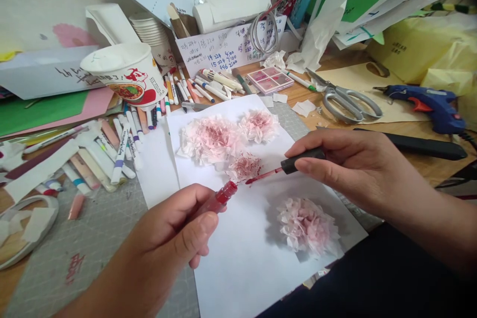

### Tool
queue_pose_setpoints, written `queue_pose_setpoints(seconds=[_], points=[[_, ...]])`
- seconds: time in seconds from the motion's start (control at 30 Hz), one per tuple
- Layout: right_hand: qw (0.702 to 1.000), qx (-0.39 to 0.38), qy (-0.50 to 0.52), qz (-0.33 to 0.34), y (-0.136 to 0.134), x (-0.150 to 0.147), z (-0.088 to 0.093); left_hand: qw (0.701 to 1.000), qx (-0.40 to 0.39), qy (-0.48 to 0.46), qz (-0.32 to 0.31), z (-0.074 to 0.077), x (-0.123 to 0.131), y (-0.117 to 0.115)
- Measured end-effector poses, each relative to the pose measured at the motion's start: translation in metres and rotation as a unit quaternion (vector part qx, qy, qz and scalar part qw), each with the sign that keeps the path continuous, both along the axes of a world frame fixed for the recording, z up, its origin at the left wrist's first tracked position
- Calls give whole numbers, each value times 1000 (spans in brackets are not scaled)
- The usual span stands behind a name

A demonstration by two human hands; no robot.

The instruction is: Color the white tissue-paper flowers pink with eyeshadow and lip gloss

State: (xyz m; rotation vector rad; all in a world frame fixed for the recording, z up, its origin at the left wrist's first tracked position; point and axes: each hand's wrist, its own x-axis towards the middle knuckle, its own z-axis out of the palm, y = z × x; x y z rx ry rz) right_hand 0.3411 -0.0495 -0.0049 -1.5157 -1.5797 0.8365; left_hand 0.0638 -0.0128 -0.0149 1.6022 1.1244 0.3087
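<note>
My left hand (pixel 186 236) is closed around a small tube of red lip gloss (pixel 222 195), its uncapped neck pointing up and right. In my right hand (pixel 346 166) is the black-capped lip gloss wand (pixel 266 175), pinched between thumb and fingers. The wand's red tip is right beside a small tissue-paper flower (pixel 245 166) with red-marked edges; whether it touches is hard to tell. Two pink-centred tissue-paper flowers lie behind it, a large one (pixel 210 139) and a smaller one (pixel 258 125). Another pale pink flower (pixel 309 226) lies below my right hand. All rest on white paper (pixel 231 268).
Several markers (pixel 121 151) are heaped at left near a paper bowl (pixel 124 72). Farther back are a pink palette (pixel 270 79), scissors (pixel 346 102) and a blue glue gun (pixel 428 104). A grey cutting mat (pixel 100 263) lies under the paper.
</note>
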Motion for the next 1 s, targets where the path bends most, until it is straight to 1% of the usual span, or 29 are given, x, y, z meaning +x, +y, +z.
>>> queue_pose_setpoints(seconds=[0.13, 0.2, 0.3, 0.4, 0.47, 0.53, 0.63, 0.77, 0.83, 0.9, 0.97, 1.0], points=[[999, -9, -31, 1, 1, -1, -1, 1000, 9, 6, -3, 0, -2, 0], [1000, -13, -24, 3, 2, -3, -1, 1000, 20, 14, -8, -1, -3, 1], [1000, -13, 19, -1, 2, -2, 0, 998, 52, 34, 0, -2, -4, 2], [997, -7, 79, -22, 0, 2, 2, 996, 71, 55, 6, 0, -3, 2], [991, 2, 131, -33, -1, 4, 3, 996, 70, 62, 8, 2, 0, 0], [984, 7, 175, -32, -3, 5, 5, 996, 65, 63, 26, 3, 3, -2], [979, 3, 205, -19, -4, 5, 7, 996, 56, 52, 41, 4, 7, -7], [973, -17, 227, 23, -5, -1, 9, 998, 39, 33, 29, 5, 10, -10], [974, -37, 216, 57, -6, -10, 9, 999, 43, 26, 15, 6, 10, -11], [979, -39, 168, 110, -8, -22, 10, 998, 58, 23, -14, 8, 11, -12], [981, -15, 105, 165, -10, -34, 11, 995, 85, 26, -47, 9, 10, -13], [980, 1, 82, 182, -10, -38, 11, 993, 99, 30, -58, 9, 10, -14]])
